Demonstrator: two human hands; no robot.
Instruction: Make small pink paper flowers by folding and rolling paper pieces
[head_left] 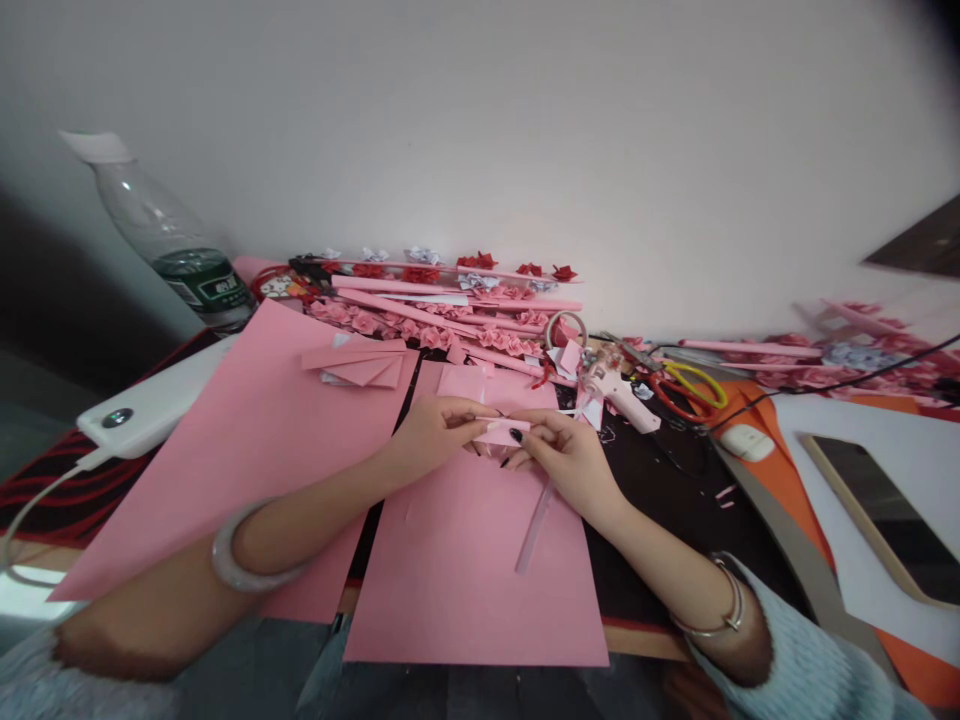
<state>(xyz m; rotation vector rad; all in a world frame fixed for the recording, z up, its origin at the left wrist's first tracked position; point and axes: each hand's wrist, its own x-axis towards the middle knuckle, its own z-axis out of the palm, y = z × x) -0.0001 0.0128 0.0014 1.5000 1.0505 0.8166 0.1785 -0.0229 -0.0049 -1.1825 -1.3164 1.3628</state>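
Note:
My left hand and my right hand meet over the middle of the table, fingers pinched on a small folded piece of pink paper. It looks like a narrow strip with a crease along its top. Dark nails show on the right thumb at its right end. Beneath my hands lies a large pink sheet, and a thin pale strip lies below my right hand. A stack of pink paper pieces rests up and left of my left hand, on another large pink sheet.
Pink, red and white paper flowers line the wall. A glue gun and scissors sit behind my right hand. A bottle and a white power bank stand left; an earphone case and phone lie right.

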